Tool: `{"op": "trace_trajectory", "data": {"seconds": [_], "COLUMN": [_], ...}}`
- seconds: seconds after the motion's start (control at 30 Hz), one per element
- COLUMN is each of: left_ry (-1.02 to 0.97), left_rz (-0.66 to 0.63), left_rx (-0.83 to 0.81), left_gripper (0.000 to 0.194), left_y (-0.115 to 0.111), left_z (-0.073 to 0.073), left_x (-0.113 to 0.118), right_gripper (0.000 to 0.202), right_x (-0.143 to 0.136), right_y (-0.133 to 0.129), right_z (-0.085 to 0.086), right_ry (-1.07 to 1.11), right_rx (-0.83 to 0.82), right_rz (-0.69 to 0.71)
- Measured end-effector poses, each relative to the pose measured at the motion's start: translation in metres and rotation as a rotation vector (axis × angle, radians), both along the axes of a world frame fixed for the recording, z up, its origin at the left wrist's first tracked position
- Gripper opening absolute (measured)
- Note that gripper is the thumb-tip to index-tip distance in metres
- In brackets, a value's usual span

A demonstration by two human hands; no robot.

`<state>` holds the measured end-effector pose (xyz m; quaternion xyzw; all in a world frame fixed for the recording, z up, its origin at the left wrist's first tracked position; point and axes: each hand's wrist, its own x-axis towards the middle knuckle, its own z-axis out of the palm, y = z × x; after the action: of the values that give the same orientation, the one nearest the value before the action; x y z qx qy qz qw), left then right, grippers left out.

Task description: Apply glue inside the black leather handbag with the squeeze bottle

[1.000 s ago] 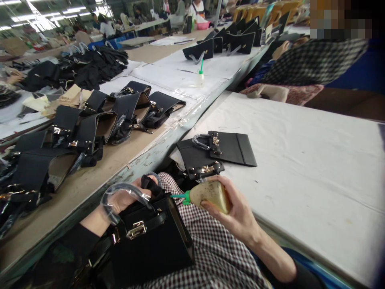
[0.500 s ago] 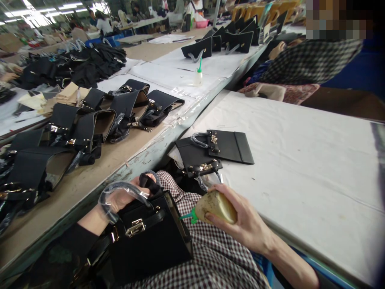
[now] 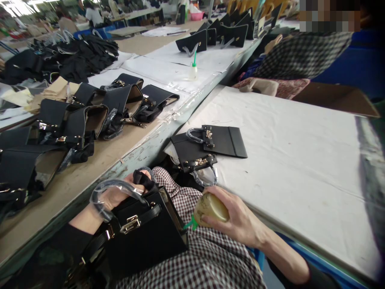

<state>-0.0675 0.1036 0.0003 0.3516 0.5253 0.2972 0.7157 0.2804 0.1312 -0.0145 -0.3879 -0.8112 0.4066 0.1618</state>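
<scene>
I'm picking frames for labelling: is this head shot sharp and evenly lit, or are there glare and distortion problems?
Head view: the right hand and glue bottle are sharp; the white table smears at its right edge; wide-angle lens bends the benches; ceiling lights glare top left.

The right hand [image 3: 237, 218] has tilted the glue bottle [image 3: 210, 207] downward — nozzle off the handbag [image 3: 150, 237].

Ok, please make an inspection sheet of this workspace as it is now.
Surface: white table at right; brown bench at left.
Job's things: black bag on the lap; glue bottle, green nozzle pointing at the bag.
Clutter: two flat bag parts on the white table; half-made bags on the bench; second bottle farther off.
Grippers: left hand at the wrapped handle; right hand holds the glue bottle.
Cables: nothing seen.
Surroundings: other people at far tables.
</scene>
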Motion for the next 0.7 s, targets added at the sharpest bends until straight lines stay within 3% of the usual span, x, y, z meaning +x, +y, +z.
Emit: {"op": "trace_trajectory", "data": {"seconds": [0.17,0.3,0.57,0.7], "left_ry": [0.014,0.034,0.063,0.11], "left_rz": [-0.022,-0.037,-0.064,-0.091], "left_rx": [0.001,0.038,0.102,0.129], "left_gripper": [0.024,0.028,0.028,0.027], "left_y": [-0.001,0.0,-0.004,-0.005], "left_z": [-0.003,-0.002,0.006,0.006], "left_x": [-0.002,-0.003,0.003,0.004], "right_gripper": [0.043,0.049,0.041,0.038], "right_x": [0.003,0.004,0.003,0.001], "right_y": [-0.003,-0.007,-0.015,-0.013], "right_z": [-0.005,-0.01,-0.009,-0.006], "right_ry": [0.083,0.11,0.024,-0.028], "right_rx": [0.081,0.16,0.044,-0.007], "right_rz": [-0.095,-0.061,0.008,-0.026]}}
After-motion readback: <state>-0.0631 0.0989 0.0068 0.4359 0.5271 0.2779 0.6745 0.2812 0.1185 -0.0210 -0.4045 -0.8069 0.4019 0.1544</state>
